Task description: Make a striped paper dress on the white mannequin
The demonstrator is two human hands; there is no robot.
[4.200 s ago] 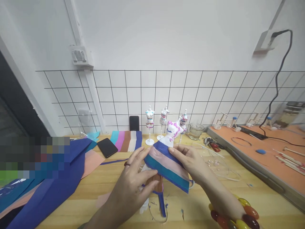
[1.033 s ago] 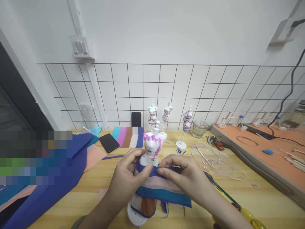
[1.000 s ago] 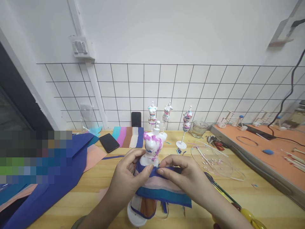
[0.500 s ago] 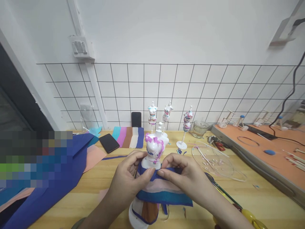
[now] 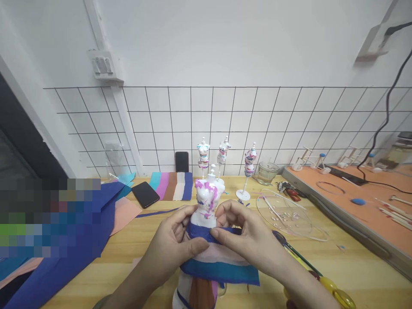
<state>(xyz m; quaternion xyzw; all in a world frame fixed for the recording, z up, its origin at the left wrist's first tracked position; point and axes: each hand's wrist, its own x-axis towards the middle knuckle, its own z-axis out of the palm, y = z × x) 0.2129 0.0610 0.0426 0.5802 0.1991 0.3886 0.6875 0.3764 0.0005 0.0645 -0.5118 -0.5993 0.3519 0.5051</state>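
Note:
In the head view a small white dress-form mannequin (image 5: 206, 199), dabbed with pink and purple, stands upright between my hands. A striped strip of cloth or crepe paper (image 5: 222, 270) in blue, pale pink and teal wraps around its lower part. My left hand (image 5: 178, 240) holds the strip against the mannequin's left side, thumb in front and fingers partly hidden behind. At the strip's blue top edge, my right hand (image 5: 244, 234) pinches it between thumb and forefinger. Below, another striped layer (image 5: 201, 294) in white, brown and purple shows on the mannequin.
Smaller painted mannequins (image 5: 249, 165) stand behind, near a glass jar (image 5: 267, 172). A phone (image 5: 145, 195) and a striped sheet (image 5: 172, 186) lie left of them. A clear plate of beads (image 5: 283, 216) and scissors (image 5: 296, 249) are on the right, beside an orange board (image 5: 350, 189).
My left thumb has shifted slightly down from the white hip to the strip. The strip's blue top edge now shows more plainly across the front. The view has moved slightly.

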